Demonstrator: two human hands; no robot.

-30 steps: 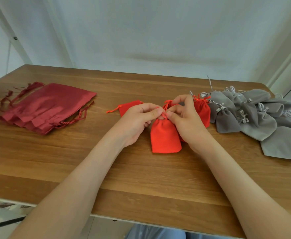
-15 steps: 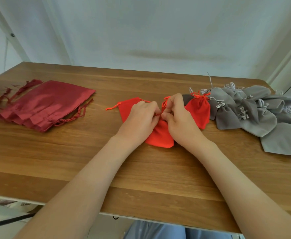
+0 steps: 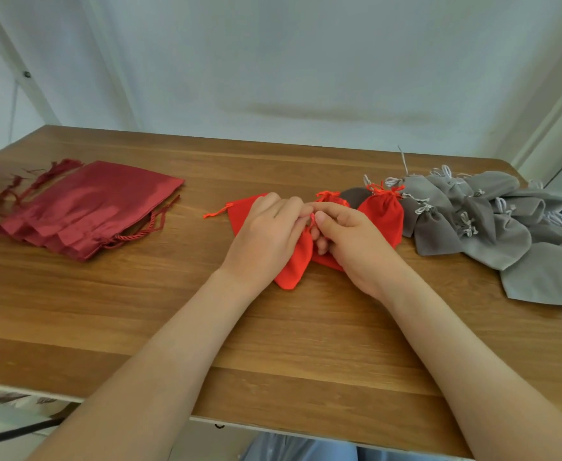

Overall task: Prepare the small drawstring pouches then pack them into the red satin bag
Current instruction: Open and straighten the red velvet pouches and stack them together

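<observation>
A small bright red drawstring pouch (image 3: pixel 294 266) lies at the table's middle, its neck hidden between my hands. My left hand (image 3: pixel 268 237) covers its upper part with curled fingers. My right hand (image 3: pixel 352 237) pinches the pouch's red cord between thumb and forefinger. More red pouches lie close by: one (image 3: pixel 239 211) under my left hand, one (image 3: pixel 382 211) with a tied neck to the right, another (image 3: pixel 331 197) behind my fingers. A stack of dark red satin bags (image 3: pixel 86 207) lies at the far left.
A heap of several grey drawstring pouches (image 3: pixel 492 227) spreads over the right side of the wooden table (image 3: pixel 273 344), reaching its right edge. A white wall stands behind the table. The table's front edge runs just below my forearms.
The pouch between my hands has tilted and slid lower, its bottom now pointing toward my left wrist. Both hands stay together at its neck, the right now pinching the cord.
</observation>
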